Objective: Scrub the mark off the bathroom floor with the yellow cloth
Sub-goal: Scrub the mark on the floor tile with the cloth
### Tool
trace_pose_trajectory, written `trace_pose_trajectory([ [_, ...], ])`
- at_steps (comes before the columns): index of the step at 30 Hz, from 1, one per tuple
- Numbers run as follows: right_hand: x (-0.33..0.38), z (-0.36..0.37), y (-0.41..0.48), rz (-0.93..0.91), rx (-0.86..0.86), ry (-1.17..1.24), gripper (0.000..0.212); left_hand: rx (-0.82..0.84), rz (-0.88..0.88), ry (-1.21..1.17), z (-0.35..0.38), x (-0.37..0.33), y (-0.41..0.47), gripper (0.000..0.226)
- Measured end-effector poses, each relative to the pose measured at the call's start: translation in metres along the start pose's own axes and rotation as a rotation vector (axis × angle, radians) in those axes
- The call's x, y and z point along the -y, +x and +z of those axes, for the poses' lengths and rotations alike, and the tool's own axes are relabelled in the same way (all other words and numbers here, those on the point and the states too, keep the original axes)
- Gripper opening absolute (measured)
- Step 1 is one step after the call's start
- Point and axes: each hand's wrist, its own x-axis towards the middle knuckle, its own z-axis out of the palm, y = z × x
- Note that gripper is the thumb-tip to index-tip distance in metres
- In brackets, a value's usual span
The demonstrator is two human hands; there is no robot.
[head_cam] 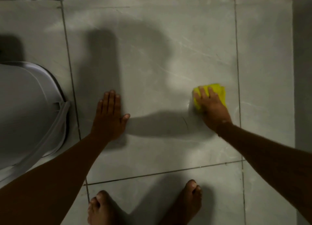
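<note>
The yellow cloth [217,91] lies bunched on the grey marbled floor tile [160,55], right of centre. My right hand [211,106] presses down on it, fingers spread over the cloth, which sticks out beyond the fingertips and along the hand's right side. A thin dark curved mark [185,122] shows on the tile just left of my right wrist, in the arm's shadow. My left hand [109,115] rests flat on the same tile, palm down, fingers together, holding nothing.
A white toilet [28,110] stands at the left, close to my left forearm. My bare feet [104,208] [189,201] stand on the near tile. A wall [302,72] runs along the right side and another along the far edge.
</note>
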Motion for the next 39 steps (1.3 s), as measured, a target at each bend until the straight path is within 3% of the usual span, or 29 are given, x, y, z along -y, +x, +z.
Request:
trace_pose_trajectory([
  [1,-0.004,0.008,-0.021,-0.094,0.03,-0.047,0.082,0.006,-0.004,-0.002,-0.002,-0.001,0.0,0.078],
  [3,-0.021,0.009,-0.054,-0.076,0.057,0.035,0.086,0.015,-0.011,-0.004,-0.007,-0.003,-0.001,0.078],
  [6,-0.026,-0.004,-0.016,0.321,-0.081,0.284,0.086,0.016,-0.007,0.013,-0.006,-0.003,0.0,0.079],
  [8,-0.005,-0.013,0.007,0.414,-0.11,0.321,0.087,0.014,0.0,0.03,-0.005,-0.003,0.0,0.078],
  [11,0.008,0.005,-0.014,0.016,-0.025,0.072,0.084,0.029,-0.003,0.026,-0.008,-0.004,0.0,0.078],
  [13,-0.013,0.008,-0.037,-0.082,0.048,0.055,0.085,0.037,-0.014,0.02,-0.01,-0.005,0.0,0.077],
  [14,-0.021,0.006,-0.036,-0.017,0.022,0.113,0.081,0.039,-0.019,0.016,-0.011,-0.005,0.001,0.078],
  [16,-0.023,-0.001,-0.013,0.298,-0.127,0.27,0.067,0.039,-0.014,0.014,-0.01,-0.005,0.001,0.078],
  [18,-0.001,-0.008,0.012,0.49,-0.2,0.336,0.075,0.032,-0.001,0.023,-0.008,-0.003,0.0,0.078],
  [19,0.01,-0.005,0.016,0.416,-0.168,0.272,0.08,0.028,-0.002,0.03,-0.007,-0.003,0.0,0.078],
  [22,0.002,0.008,-0.015,-0.113,0.005,-0.03,0.081,0.04,-0.01,0.028,-0.009,-0.004,0.001,0.078],
  [23,-0.015,0.006,-0.027,-0.183,0.047,-0.03,0.079,0.043,-0.015,0.026,-0.01,-0.004,0.0,0.078],
  [24,-0.029,0.0,-0.031,-0.133,0.033,0.012,0.075,0.045,-0.017,0.027,-0.01,-0.004,0.001,0.078],
  [27,-0.034,-0.015,0.0,0.326,-0.093,0.205,0.071,0.05,-0.011,0.034,-0.008,-0.004,0.001,0.078],
  [28,-0.018,-0.016,0.008,0.353,-0.108,0.223,0.076,0.052,-0.011,0.038,-0.007,-0.003,0.001,0.078],
  [29,0.001,-0.014,0.01,0.288,-0.122,0.215,0.077,0.057,-0.012,0.041,-0.007,-0.003,0.001,0.078],
  [31,0.02,0.001,-0.006,-0.03,-0.116,0.111,0.076,0.063,-0.012,0.038,-0.009,-0.004,0.0,0.078],
  [33,0.003,0.01,-0.027,-0.241,-0.006,0.0,0.083,0.067,-0.019,0.034,-0.013,-0.005,0.001,0.077],
  [34,-0.011,0.009,-0.03,-0.21,0.011,-0.002,0.084,0.069,-0.023,0.031,-0.014,-0.005,0.001,0.076],
  [36,-0.021,0.008,-0.019,0.068,-0.064,0.1,0.08,0.058,-0.021,0.034,-0.014,-0.005,0.001,0.076],
  [39,0.014,0.014,0.007,0.375,-0.178,0.205,0.077,0.051,-0.01,0.032,-0.012,-0.004,0.001,0.076],
])
